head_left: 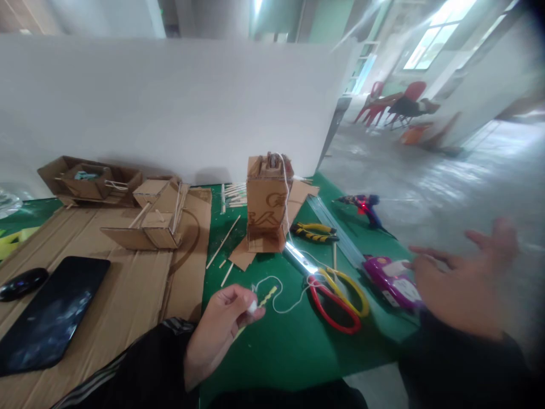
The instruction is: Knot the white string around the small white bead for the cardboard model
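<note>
My left hand (pixel 227 324) is closed, its thumb and fingers pinching a thin yellow twisted strip (pixel 269 295) and a small white piece at the thumb tip. White string (pixel 284 312) trails from there in loose loops over the scissors. More string hangs down the side of the upright cardboard tower (pixel 267 204). My right hand (pixel 466 278), somewhat blurred, is raised off to the right with fingers spread and nothing seen in it. Below and left of it lies a purple and white device (pixel 389 278). Scissors (pixel 336 301) with red and yellow handles rest between the hands.
Yellow-black pliers (pixel 315 232), clear glue sticks (pixel 336 227) and a glue gun (pixel 364 207) with a red light lie behind. Thin wooden sticks (pixel 223 241) are scattered left of the tower. Cardboard models (pixel 159 218), a phone (pixel 55 309) and a mouse (pixel 23 284) sit on the left.
</note>
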`<action>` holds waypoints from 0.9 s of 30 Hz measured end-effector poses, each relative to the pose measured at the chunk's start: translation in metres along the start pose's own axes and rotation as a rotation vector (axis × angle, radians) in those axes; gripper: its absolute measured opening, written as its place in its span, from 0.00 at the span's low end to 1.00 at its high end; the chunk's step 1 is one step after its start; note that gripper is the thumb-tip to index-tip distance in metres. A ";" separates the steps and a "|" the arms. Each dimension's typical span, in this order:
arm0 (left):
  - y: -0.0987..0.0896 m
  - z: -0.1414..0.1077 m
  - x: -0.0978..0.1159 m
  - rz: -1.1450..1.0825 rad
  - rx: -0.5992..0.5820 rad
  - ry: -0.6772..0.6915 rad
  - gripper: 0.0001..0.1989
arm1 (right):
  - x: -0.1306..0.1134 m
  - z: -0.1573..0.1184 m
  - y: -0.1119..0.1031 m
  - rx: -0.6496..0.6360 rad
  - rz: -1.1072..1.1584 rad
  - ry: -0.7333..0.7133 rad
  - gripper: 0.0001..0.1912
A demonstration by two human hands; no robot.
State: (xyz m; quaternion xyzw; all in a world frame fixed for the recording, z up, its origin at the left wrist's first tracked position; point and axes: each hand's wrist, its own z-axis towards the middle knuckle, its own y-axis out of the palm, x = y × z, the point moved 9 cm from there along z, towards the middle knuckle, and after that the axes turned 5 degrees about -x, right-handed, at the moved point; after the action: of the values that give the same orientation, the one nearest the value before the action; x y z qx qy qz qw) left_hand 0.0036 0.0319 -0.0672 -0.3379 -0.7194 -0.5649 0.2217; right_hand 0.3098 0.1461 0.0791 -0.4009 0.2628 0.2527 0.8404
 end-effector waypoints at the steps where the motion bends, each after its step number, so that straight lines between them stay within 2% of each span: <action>1: -0.001 0.001 0.000 0.000 0.010 0.004 0.10 | -0.002 -0.004 0.004 -0.068 -0.010 -0.012 0.31; 3: -0.005 0.002 -0.001 0.003 0.040 0.010 0.10 | -0.026 -0.026 0.026 -0.282 -0.034 -0.132 0.15; 5: -0.007 0.002 -0.001 0.013 0.057 0.016 0.10 | -0.067 -0.066 0.057 -0.537 0.106 -0.311 0.06; 7: -0.007 0.003 0.001 0.029 0.057 0.025 0.10 | -0.105 -0.113 0.091 -0.820 0.236 -0.424 0.07; 9: -0.007 0.004 0.003 0.049 0.062 0.035 0.11 | -0.127 -0.144 0.114 -0.947 0.330 -0.432 0.12; 11: -0.008 0.005 0.006 0.060 0.081 0.046 0.11 | -0.136 -0.156 0.129 -0.957 0.382 -0.405 0.08; 13: -0.009 0.005 0.009 0.074 0.101 0.059 0.11 | -0.137 -0.158 0.134 -0.912 0.415 -0.383 0.04; 17: -0.013 0.005 0.011 0.128 0.129 0.078 0.10 | -0.132 -0.152 0.134 -0.857 0.494 -0.332 0.02; 20: -0.009 0.004 0.014 0.205 0.097 0.085 0.11 | -0.127 -0.148 0.133 -0.861 0.554 -0.257 0.03; 24: 0.004 -0.001 0.026 0.531 0.024 0.139 0.09 | -0.118 -0.143 0.134 -0.870 0.640 -0.132 0.02; 27: 0.018 -0.008 0.043 0.890 0.015 0.302 0.06 | -0.114 -0.141 0.135 -0.865 0.696 -0.085 0.03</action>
State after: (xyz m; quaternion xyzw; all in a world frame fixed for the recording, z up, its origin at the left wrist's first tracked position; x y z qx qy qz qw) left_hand -0.0127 0.0366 -0.0237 -0.5257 -0.4685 -0.4526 0.5471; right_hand 0.1071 0.0825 0.0034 -0.5885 0.2179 0.6162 0.4759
